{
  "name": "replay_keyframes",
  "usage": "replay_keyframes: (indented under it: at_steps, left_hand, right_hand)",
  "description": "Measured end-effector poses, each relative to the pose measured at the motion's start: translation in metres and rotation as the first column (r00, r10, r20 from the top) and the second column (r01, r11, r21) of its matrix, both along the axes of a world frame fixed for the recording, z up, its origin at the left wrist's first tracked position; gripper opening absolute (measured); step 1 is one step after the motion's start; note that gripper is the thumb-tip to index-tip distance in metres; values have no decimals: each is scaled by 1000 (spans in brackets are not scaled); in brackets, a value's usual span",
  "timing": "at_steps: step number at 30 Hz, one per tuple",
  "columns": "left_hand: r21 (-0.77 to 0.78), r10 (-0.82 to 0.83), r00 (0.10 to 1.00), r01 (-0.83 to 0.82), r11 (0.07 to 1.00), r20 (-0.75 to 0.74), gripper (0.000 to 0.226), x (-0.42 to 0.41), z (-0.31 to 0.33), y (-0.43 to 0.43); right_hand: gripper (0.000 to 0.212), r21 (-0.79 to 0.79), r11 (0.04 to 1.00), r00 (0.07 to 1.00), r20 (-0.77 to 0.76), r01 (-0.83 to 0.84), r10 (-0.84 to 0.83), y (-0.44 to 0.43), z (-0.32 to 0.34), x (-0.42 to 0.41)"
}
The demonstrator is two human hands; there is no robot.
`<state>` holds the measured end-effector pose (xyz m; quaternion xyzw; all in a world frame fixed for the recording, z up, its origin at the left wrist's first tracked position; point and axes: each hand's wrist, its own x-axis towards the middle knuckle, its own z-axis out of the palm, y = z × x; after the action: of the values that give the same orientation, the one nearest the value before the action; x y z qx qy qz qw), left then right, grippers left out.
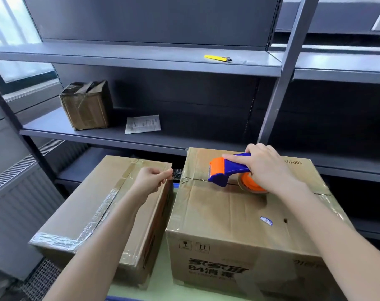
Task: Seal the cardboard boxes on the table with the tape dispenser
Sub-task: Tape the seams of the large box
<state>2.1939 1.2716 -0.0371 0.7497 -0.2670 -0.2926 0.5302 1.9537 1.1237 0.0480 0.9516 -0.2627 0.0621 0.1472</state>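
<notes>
Head view: a person stands at a bench with two cardboard boxes, and grey shelving rises behind.
Tape dispenser: the orange-and-blue tool rests on top of the larger box. Its toothed head points left along the centre seam, apparently so the tape will cover the join.
Right hand: it is wrapped around the blue handle from above, with the index finger laid forward along the top. The forearm reaches in from the lower right, and the hand appears to press the roll onto the cardboard.
Left hand: the thumb and fingertips pinch the free tape end, with the wrist raised over the smaller box.
Tape end: the clear strip is held taut just past the larger box's left edge, likely so it can fold down the side and anchor the run.
Larger box: it sits on the right of the bench with its flaps closed. Its seam looks mostly bare of fresh tape.
Smaller box: it sits just left of the larger one, and glossy tape already runs the length of its lid.
Shelving: a yellow utility knife lies on an upper shelf. A small taped parcel and a paper slip sit on the shelf below it.
</notes>
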Motion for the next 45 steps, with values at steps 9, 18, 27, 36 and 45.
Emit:
replay_keyframes:
  at_steps: [9, 18, 27, 36, 45]
  left_hand:
    - [5, -39, 999, 39, 999, 19, 42, -28, -33, -6]
    - [18, -56, 967, 54, 998, 248, 26, -30, -47, -6]
    - [307, -563, 476, 513, 802, 676, 55, -55, 8, 2]
    - [590, -624, 284, 206, 781, 728, 87, -108, 22, -10]
    - [618, -627, 345, 151, 772, 698, 91, -114, 24, -11]
  right_hand:
    - [66, 59, 998, 1000, -26, 6, -5, -7, 0, 1]
    - [69, 86, 995, 999, 13, 42, -43, -6, -3, 2]
    - [71, 23, 998, 997, -58, 50, -49, -6, -4, 3]
    - [66, 0, 1000, 996, -87, -30, 30, -8, 0, 2]
    - [60, -39, 984, 980, -105, -175, 170, -17, 7, -3]
